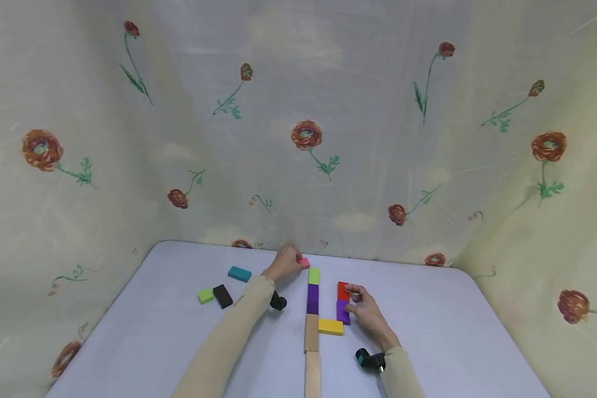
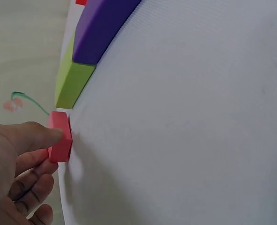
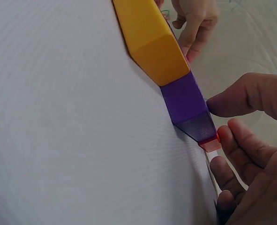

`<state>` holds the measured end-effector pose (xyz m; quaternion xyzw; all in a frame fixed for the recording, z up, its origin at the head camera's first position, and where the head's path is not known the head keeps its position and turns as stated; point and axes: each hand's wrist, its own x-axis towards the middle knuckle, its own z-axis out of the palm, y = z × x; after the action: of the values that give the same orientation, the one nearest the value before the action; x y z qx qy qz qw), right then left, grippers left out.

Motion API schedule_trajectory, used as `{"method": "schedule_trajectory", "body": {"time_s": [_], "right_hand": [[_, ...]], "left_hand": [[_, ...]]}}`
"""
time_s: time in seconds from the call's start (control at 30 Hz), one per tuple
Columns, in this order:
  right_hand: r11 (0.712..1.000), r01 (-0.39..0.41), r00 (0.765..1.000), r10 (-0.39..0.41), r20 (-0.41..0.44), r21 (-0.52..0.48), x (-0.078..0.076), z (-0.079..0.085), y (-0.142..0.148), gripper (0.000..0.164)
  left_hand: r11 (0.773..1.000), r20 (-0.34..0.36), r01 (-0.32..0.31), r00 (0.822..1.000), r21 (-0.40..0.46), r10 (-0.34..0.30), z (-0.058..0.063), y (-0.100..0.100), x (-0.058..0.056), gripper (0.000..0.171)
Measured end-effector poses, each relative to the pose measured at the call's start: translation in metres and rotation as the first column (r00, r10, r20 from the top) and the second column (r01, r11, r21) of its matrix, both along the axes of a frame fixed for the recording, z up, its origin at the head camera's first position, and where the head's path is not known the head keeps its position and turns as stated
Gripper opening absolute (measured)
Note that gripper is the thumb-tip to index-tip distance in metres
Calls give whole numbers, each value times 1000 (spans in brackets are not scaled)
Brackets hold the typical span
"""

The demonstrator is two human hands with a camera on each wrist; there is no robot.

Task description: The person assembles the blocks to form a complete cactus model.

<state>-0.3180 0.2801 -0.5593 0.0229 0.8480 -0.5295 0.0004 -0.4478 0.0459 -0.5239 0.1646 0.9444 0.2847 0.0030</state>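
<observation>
My left hand pinches a small pink block between thumb and fingers, at the far end of a straight row of blocks. From far to near the row has a lime green block, a dark purple block, a tan block and a pale wooden block. A yellow block juts right from the tan one. Beyond its right end lie a violet block and a red block in line. My right hand has its thumb at the violet block and fingertips at the red one.
Left of the row lie a teal block, a black block and a small lime green block. A flowered cloth hangs behind the white table, right along its far edge.
</observation>
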Motion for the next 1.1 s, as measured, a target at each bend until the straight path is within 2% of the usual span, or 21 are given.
{"method": "schedule_trajectory", "body": {"time_s": [0.13, 0.43, 0.67, 1.0, 1.1], "right_hand": [[1000, 0, 1000, 0, 1, -5, 1, 1, 0, 51], [1000, 9, 1000, -9, -2, 12, 2, 0, 3, 50], [1000, 16, 1000, -16, 2, 21, 1, -1, 3, 51], [999, 19, 1000, -19, -2, 47, 0, -1, -1, 51], [999, 18, 1000, -18, 0, 40, 1, -1, -1, 51]], "left_hand": [[1000, -8, 11, 1000, -4, -11, -3, 0, -1, 21], [994, 54, -27, 998, 108, 21, -5, 1, -1, 20], [990, 16, -25, 1000, 138, 23, -9, 5, -4, 17], [970, 37, -5, 999, 243, -4, -12, 14, -9, 22], [964, 68, -7, 998, 267, -12, -13, 18, -9, 22]]}}
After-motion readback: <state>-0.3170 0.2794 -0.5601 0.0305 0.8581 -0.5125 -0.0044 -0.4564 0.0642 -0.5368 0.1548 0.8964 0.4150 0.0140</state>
